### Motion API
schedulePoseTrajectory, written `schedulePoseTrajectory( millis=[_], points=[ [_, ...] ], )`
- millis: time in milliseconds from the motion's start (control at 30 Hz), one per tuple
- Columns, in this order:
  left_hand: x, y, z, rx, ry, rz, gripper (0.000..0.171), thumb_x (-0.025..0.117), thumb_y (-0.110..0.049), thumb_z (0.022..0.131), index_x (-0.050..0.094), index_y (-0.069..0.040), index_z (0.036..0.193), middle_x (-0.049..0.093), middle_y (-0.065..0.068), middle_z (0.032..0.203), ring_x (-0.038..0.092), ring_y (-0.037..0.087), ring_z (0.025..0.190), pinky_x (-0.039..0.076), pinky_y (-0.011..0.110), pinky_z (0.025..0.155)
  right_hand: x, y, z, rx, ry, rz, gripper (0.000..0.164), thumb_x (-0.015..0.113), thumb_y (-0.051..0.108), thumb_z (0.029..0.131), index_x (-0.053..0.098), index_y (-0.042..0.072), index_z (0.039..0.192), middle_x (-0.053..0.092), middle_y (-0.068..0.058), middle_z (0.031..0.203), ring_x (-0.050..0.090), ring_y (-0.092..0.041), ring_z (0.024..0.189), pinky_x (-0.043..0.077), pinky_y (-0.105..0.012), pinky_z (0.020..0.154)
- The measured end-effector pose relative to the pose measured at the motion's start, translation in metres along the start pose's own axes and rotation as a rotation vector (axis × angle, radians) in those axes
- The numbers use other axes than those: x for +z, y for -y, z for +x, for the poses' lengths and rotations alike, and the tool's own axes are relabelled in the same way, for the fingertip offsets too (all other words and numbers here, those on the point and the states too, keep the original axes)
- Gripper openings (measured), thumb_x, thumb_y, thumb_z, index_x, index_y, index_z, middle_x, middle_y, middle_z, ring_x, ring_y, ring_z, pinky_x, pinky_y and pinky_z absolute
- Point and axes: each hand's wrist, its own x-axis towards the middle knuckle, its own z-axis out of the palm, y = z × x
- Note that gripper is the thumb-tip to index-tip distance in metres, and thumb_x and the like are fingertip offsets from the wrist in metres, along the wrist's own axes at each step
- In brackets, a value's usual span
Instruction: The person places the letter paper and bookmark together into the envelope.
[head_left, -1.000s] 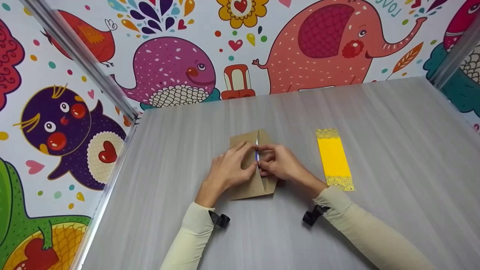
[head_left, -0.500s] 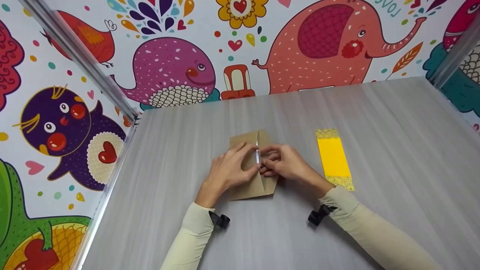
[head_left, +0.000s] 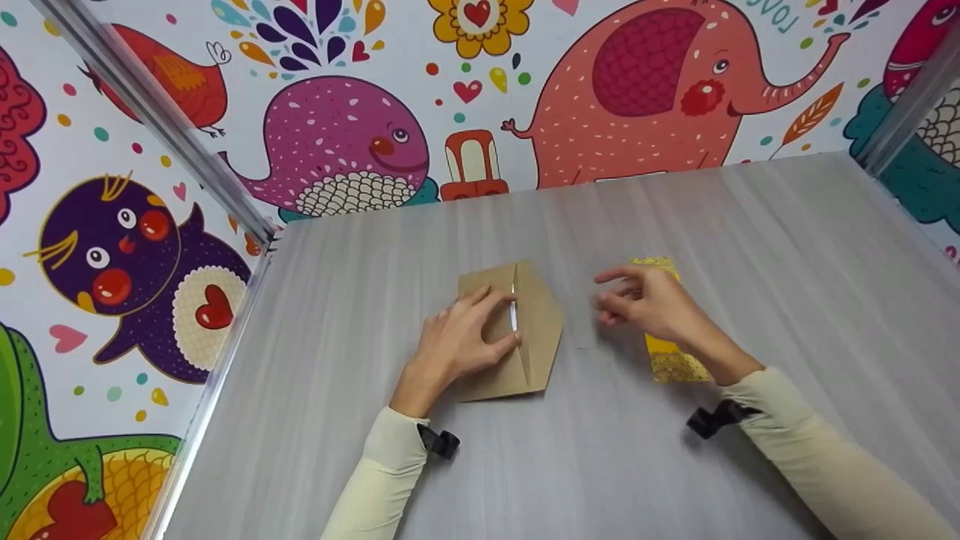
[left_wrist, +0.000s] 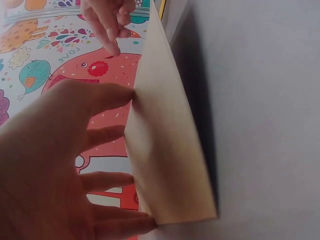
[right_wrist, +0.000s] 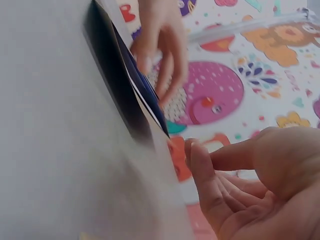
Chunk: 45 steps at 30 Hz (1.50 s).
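A brown kraft-paper envelope (head_left: 540, 330) lies on the table in the head view, its pointed flap toward the right. My left hand (head_left: 461, 337) rests on its left part, thumb and fingers spread to the edge of the opening. A narrow white and bluish strip (head_left: 514, 311) shows in that slit; in the right wrist view its dark blue side (right_wrist: 145, 90) shows. The left wrist view shows fingertips touching the envelope's panel (left_wrist: 160, 150). My right hand (head_left: 652, 304) hovers right of the envelope, fingers loosely bent, nothing visible between them.
A yellow paper strip (head_left: 664, 346) with patterned ends lies on the table (head_left: 810, 300) to the right, partly covered by the right hand. A wall with printed cartoon animals (head_left: 480, 97) stands behind the table, with metal posts (head_left: 165, 112) at its corners.
My right hand has left the envelope's slit and moved right, over the yellow strip. The left hand stays in place on the envelope, and the flap is now uncovered.
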Motion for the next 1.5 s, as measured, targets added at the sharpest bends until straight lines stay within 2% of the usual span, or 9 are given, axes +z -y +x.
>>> schedulePoseTrajectory(
  millis=[167,333,533,667,867,1033,1200,1333,1500],
  points=[
    [0.002,0.001,-0.001,-0.009,0.011,-0.014,0.06,0.06,-0.065,0.087,0.051,-0.042,0.142,0.047,0.005,0.156,0.056,0.035,0.133,0.046,0.063,0.098,-0.031,-0.011,-0.012,0.06,-0.018,-0.083,0.041,0.069,0.017,0.095,0.059,0.005,0.133,0.073,-0.021,0.106,0.074,-0.033,0.089,0.06,-0.033,0.078],
    [0.003,0.001,-0.001,-0.007,0.01,-0.017,0.06,0.06,-0.064,0.088,0.05,-0.042,0.143,0.047,0.005,0.156,0.055,0.035,0.134,0.046,0.063,0.098,-0.055,-0.019,-0.021,0.169,-0.03,-0.21,0.042,0.068,0.028,0.096,0.06,0.006,0.13,0.071,-0.017,0.108,0.071,-0.028,0.092,0.058,-0.028,0.078],
    [0.002,0.001,-0.001,-0.016,0.015,-0.01,0.06,0.061,-0.064,0.088,0.05,-0.043,0.143,0.046,0.005,0.157,0.054,0.034,0.135,0.046,0.063,0.099,-0.07,-0.024,-0.023,0.262,-0.05,-0.363,0.048,0.066,0.042,0.095,0.062,0.003,0.122,0.068,-0.013,0.099,0.062,-0.025,0.08,0.049,-0.029,0.066],
    [0.002,0.001,0.0,-0.016,0.017,-0.004,0.06,0.06,-0.064,0.088,0.05,-0.043,0.143,0.046,0.004,0.156,0.056,0.034,0.133,0.047,0.063,0.096,-0.073,-0.028,-0.023,0.304,-0.069,-0.45,0.055,0.067,0.049,0.092,0.06,0.001,0.119,0.064,-0.014,0.096,0.058,-0.024,0.077,0.043,-0.029,0.061],
    [0.002,0.0,0.001,-0.012,0.019,0.012,0.059,0.06,-0.063,0.088,0.05,-0.043,0.142,0.047,0.004,0.156,0.058,0.034,0.131,0.048,0.064,0.092,-0.068,-0.033,-0.023,0.389,-0.068,-0.527,0.081,0.072,0.067,0.079,0.057,-0.003,0.118,0.059,-0.014,0.092,0.049,-0.023,0.072,0.034,-0.029,0.057],
    [0.001,0.0,0.0,-0.004,0.017,0.014,0.059,0.06,-0.063,0.088,0.05,-0.042,0.143,0.047,0.005,0.156,0.056,0.035,0.133,0.048,0.063,0.093,-0.059,-0.032,-0.025,0.386,-0.103,-0.625,0.09,0.075,0.076,0.067,0.057,-0.001,0.109,0.054,-0.009,0.078,0.045,-0.021,0.061,0.03,-0.029,0.053],
    [0.001,-0.001,0.0,0.001,0.014,0.017,0.059,0.06,-0.062,0.089,0.05,-0.041,0.143,0.046,0.005,0.157,0.055,0.035,0.134,0.049,0.063,0.093,-0.055,-0.028,-0.027,0.355,-0.11,-0.697,0.081,0.079,0.071,0.067,0.059,-0.001,0.1,0.049,-0.007,0.071,0.046,-0.022,0.06,0.03,-0.032,0.054],
    [0.001,-0.001,-0.001,0.0,0.021,0.017,0.058,0.06,-0.062,0.088,0.051,-0.042,0.142,0.045,0.006,0.157,0.055,0.036,0.134,0.048,0.063,0.093,-0.058,-0.026,-0.026,0.363,-0.077,-0.689,0.067,0.082,0.064,0.07,0.067,0.001,0.091,0.05,-0.006,0.068,0.047,-0.022,0.059,0.031,-0.031,0.053],
    [0.002,-0.001,0.0,-0.003,0.03,0.014,0.059,0.06,-0.062,0.088,0.051,-0.042,0.142,0.045,0.007,0.158,0.054,0.037,0.134,0.048,0.064,0.093,-0.062,-0.026,-0.026,0.383,-0.028,-0.661,0.074,0.082,0.061,0.072,0.071,-0.003,0.107,0.06,-0.01,0.081,0.055,-0.022,0.067,0.037,-0.031,0.056]
  ],
)
